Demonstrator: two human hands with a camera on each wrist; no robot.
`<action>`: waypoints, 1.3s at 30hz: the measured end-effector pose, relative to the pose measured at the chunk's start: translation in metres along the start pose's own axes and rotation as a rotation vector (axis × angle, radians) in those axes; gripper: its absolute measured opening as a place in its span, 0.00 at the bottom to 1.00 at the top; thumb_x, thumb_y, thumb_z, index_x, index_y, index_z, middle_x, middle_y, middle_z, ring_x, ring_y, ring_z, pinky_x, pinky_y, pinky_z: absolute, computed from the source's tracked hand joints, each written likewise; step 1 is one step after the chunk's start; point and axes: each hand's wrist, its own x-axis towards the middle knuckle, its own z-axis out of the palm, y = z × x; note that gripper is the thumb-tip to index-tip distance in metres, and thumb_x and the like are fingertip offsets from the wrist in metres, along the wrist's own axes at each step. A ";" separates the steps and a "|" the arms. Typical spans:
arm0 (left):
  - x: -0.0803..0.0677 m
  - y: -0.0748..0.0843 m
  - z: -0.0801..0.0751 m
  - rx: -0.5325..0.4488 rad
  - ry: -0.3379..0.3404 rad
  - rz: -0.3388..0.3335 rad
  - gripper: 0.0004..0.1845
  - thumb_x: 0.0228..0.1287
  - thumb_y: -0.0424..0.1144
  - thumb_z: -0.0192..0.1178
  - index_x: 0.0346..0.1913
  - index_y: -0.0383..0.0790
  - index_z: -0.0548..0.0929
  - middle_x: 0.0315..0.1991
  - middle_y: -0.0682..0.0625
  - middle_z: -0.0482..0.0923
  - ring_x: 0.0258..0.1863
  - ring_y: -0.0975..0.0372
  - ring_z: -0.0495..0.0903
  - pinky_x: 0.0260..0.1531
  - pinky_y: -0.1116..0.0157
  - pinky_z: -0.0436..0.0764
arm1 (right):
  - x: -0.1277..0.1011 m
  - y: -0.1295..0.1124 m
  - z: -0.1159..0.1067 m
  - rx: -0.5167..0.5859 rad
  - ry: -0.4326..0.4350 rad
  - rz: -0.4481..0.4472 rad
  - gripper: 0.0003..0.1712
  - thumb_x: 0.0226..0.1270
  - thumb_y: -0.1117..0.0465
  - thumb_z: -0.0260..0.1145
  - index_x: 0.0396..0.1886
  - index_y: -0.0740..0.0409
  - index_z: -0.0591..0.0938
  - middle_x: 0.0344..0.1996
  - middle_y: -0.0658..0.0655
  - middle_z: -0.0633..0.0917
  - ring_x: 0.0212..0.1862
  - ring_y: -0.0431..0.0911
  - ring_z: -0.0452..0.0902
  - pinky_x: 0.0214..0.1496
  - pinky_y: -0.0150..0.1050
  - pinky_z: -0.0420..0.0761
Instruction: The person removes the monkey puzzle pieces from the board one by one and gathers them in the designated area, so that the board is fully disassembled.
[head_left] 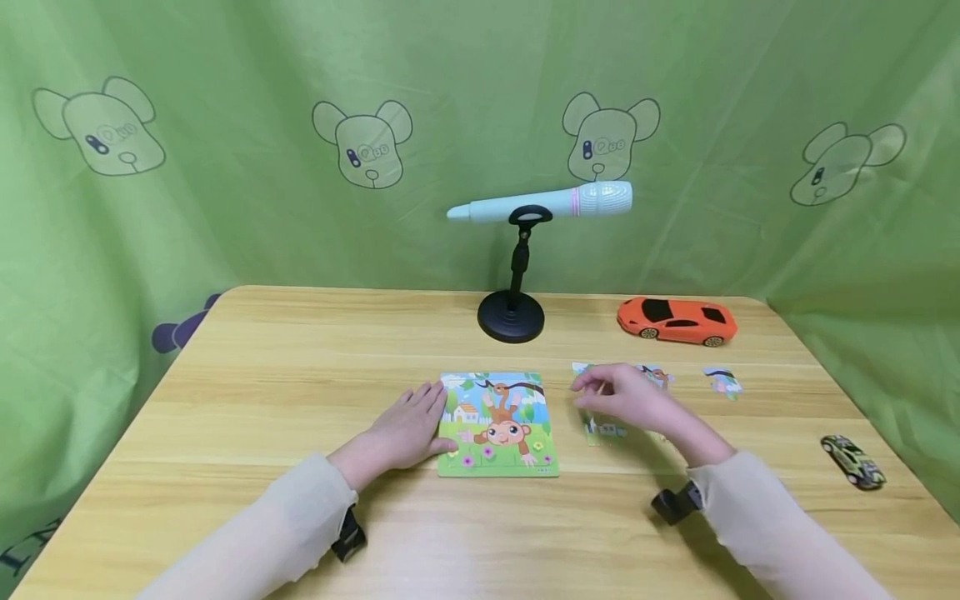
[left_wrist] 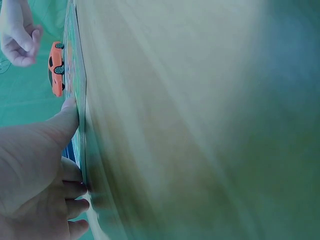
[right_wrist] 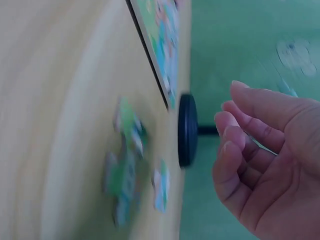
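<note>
Right hand point(head_left: 630, 396): fingers loosely curled, thumb apart from the fingertips, nothing visible between them. Loose puzzle pieces point(right_wrist: 121, 177) lie below this hand, nearer it than my left; blur leaves their long axis unclear. Puzzle board point(head_left: 501, 425) sits leftward of the grip; beyond, my left hand point(head_left: 405, 427) rests extended at its left edge. Right wrist view shows pieces my hand partly covers in the head view; only the latter shows the small car point(head_left: 852, 462), off rightward.

- Right grip point(right_wrist: 270, 155): fingers bent, thumb extended, clear of the desk point(right_wrist: 50, 100).
- Puzzle pieces point(right_wrist: 120, 180): blurred, resting on the desk.
- Picture board point(right_wrist: 162, 45): partly visible.
- Black round base point(right_wrist: 187, 130): near the board's corner, green curtain point(right_wrist: 235, 40) behind.
</note>
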 end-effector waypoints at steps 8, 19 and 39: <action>-0.001 0.000 0.000 -0.009 0.001 0.000 0.43 0.65 0.59 0.48 0.68 0.27 0.53 0.70 0.37 0.47 0.68 0.47 0.46 0.65 0.52 0.49 | 0.016 -0.012 0.030 0.043 -0.106 -0.071 0.13 0.57 0.65 0.67 0.42 0.66 0.80 0.23 0.49 0.76 0.24 0.43 0.69 0.25 0.33 0.72; 0.000 0.000 -0.001 -0.001 -0.008 -0.002 0.43 0.65 0.59 0.47 0.68 0.27 0.53 0.70 0.37 0.46 0.68 0.48 0.46 0.65 0.52 0.48 | 0.020 -0.014 0.048 -0.042 -0.169 -0.013 0.19 0.55 0.62 0.70 0.45 0.63 0.76 0.19 0.49 0.73 0.22 0.41 0.66 0.25 0.33 0.67; -0.001 0.002 -0.003 -0.017 -0.008 -0.007 0.43 0.65 0.58 0.48 0.69 0.27 0.52 0.70 0.37 0.46 0.68 0.48 0.46 0.65 0.52 0.48 | 0.022 -0.018 0.051 -0.116 -0.104 -0.050 0.19 0.50 0.62 0.73 0.39 0.59 0.74 0.29 0.52 0.71 0.30 0.44 0.66 0.30 0.37 0.69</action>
